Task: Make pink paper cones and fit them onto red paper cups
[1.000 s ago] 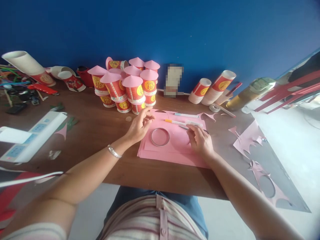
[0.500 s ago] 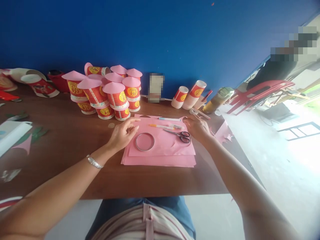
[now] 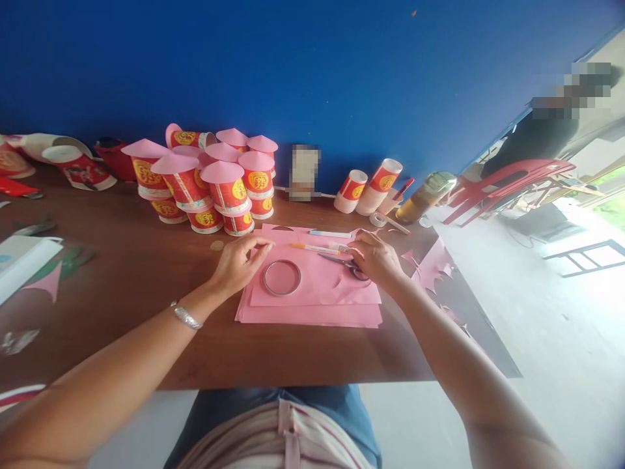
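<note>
My left hand point(image 3: 238, 264) rests by the left edge of a stack of pink paper sheets point(image 3: 312, 314), fingers loosely curled, thumb a little apart, holding nothing visible. A metal ring point(image 3: 264, 281) lies on the paper just right of it. My right hand point(image 3: 379, 260) is over the stack's right side, its fingers bent together at a small clear-and-white item point(image 3: 342, 247). What they grip is partly hidden. Under this hand, the black-handled scissors point(image 3: 336, 262) are partly covered. An orange-tipped pen point(image 3: 312, 247) and a white-and-blue pen point(image 3: 331, 233) lie on the paper.
Red paper cups with pink cone tops point(image 3: 222, 174) stand stacked at the back left. Plain-topped cup stacks point(image 3: 378, 187), a tape roll point(image 3: 377, 219) and a bottle point(image 3: 426, 197) stand back right. Pink scraps point(image 3: 432, 264) lie right. Beyond are a red chair point(image 3: 517, 176) and a person point(image 3: 541, 133).
My right hand has moved left and slightly down, now covering part of the scissors' handles and reaching the small clear item. My left hand has barely moved; its thumb and fingertips are closer together.
</note>
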The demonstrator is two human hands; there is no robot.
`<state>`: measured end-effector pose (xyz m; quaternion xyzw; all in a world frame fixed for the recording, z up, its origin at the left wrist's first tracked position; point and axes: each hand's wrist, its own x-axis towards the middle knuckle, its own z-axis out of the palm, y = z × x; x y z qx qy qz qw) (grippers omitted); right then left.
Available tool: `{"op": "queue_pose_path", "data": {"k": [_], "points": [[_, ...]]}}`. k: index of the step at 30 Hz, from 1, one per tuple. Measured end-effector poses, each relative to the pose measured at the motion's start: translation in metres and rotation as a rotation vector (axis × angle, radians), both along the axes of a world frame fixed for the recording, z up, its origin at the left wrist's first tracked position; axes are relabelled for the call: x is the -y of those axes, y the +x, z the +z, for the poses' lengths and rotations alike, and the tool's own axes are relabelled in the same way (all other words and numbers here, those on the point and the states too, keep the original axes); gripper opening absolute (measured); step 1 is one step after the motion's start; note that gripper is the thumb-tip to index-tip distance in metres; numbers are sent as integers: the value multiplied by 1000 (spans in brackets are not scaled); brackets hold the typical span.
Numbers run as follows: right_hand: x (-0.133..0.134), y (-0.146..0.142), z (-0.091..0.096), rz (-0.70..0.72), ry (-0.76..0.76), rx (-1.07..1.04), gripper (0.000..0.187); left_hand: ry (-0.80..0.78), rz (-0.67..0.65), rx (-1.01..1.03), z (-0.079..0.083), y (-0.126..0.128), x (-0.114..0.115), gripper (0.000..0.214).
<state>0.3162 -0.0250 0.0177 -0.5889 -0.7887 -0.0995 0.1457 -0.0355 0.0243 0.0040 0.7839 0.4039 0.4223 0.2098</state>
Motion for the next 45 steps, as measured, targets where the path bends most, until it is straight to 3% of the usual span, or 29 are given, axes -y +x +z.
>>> {"op": "queue_pose_path", "data": {"k": [5, 12, 17, 22, 30, 35, 40, 45], "points": [[-10, -13, -1, -2, -42, 21, 19, 16, -80, -61, 3, 0, 4, 57], [-16, -31, 1, 70, -74, 31, 20, 1, -59, 39, -1, 2, 2, 25], [-20, -32, 0, 83, -80, 29, 21, -67, -117, 84, -8, 1, 0, 31], [-22, -11, -4, 4, 1, 10, 22, -78, -123, 79, -7, 0, 0, 40], [10, 12, -11, 6, 67, 4, 18, -58, -128, 75, -9, 2, -1, 40], [10, 14, -8, -23, 38, 15, 17, -32, -107, 61, -9, 3, -1, 35], [1, 6, -2, 2, 33, 24, 19, -35, -88, 51, -9, 2, -1, 34], [-7, -24, 4, 92, -9, 72, 21, -13, -90, 50, -9, 2, -1, 32]]}}
